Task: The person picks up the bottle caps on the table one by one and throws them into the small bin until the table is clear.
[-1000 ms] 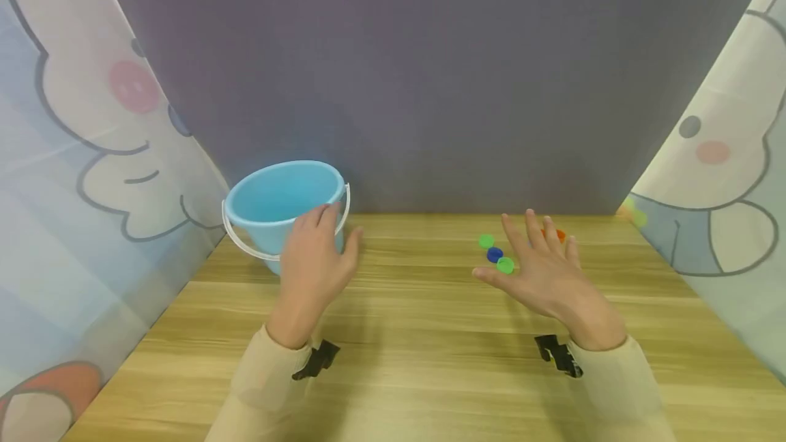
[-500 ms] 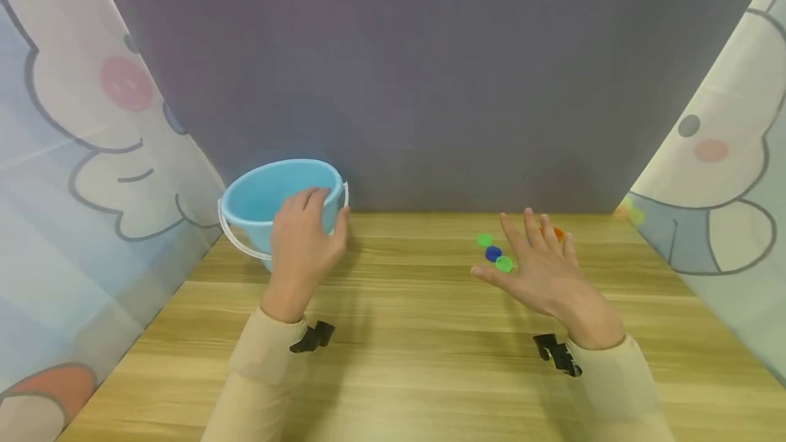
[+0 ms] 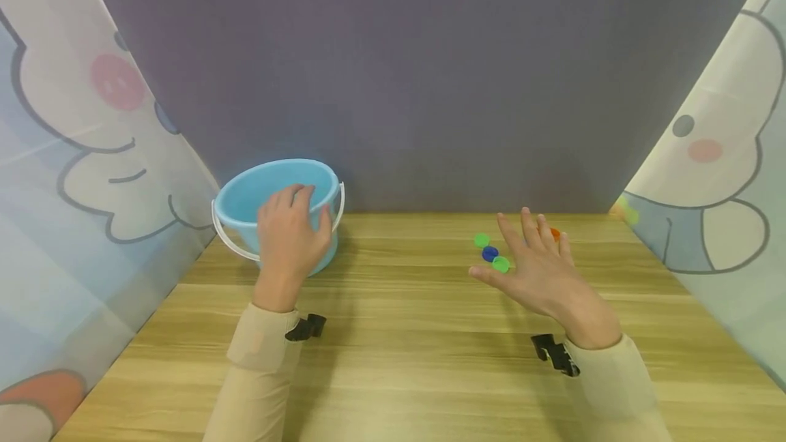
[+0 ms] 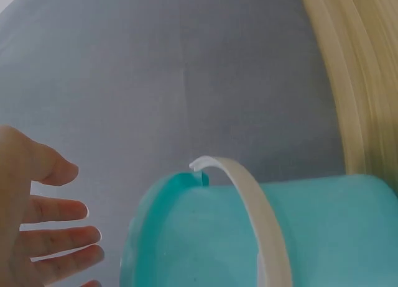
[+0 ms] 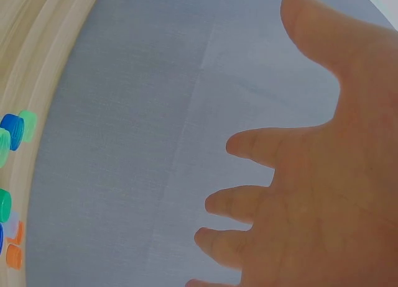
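Note:
A light-blue bucket (image 3: 325,254) stands on the wooden table at the left, its white handle (image 3: 228,241) hanging down on the near side. My left hand (image 3: 287,234) is raised in front of the bucket and overlaps its rim in the head view. In the left wrist view its loosely bent fingers (image 4: 59,240) are apart from the rim, with nothing between them. To the right, my right hand (image 3: 543,282) is spread wide and holds nothing. Beside its thumb lie a blue bottle cap (image 3: 490,254) and two green caps (image 3: 482,241); an orange cap (image 3: 555,234) shows behind its fingers.
The right wrist view shows several caps, among them a darker green cap (image 5: 4,205), near the table's edge. A grey panel (image 3: 417,87) rises behind the table (image 3: 399,333). Cartoon-printed curtains (image 3: 712,224) flank both sides.
My left hand has shifted left and slightly up, further across the bucket's opening in the head view. The right hand stays spread in nearly the same place; the head view has turned slightly.

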A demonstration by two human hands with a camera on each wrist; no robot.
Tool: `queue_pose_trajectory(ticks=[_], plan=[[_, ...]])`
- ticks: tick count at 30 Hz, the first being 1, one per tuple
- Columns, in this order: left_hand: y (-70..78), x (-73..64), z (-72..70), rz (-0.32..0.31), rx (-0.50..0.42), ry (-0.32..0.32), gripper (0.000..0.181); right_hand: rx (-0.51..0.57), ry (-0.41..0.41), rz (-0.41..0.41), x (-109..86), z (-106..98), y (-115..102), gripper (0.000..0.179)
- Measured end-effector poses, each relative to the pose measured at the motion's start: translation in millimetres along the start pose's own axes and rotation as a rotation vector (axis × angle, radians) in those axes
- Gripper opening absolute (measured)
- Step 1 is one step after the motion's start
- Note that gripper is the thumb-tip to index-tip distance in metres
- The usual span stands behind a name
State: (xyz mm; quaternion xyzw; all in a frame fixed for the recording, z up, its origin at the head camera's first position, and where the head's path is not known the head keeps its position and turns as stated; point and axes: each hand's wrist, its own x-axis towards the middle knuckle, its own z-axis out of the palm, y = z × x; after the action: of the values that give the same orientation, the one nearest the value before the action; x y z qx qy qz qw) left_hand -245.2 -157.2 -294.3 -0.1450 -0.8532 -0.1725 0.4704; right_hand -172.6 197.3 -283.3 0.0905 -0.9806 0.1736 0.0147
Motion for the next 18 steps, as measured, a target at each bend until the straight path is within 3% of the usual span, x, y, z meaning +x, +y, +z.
queue_pose_trajectory(ticks=[18], plan=[[-18.1,-5.6,1.5,-0.116,-0.018,-0.098,0.036,-0.002,0.002,0.002,2.2,0.0,3.3,0.105]])
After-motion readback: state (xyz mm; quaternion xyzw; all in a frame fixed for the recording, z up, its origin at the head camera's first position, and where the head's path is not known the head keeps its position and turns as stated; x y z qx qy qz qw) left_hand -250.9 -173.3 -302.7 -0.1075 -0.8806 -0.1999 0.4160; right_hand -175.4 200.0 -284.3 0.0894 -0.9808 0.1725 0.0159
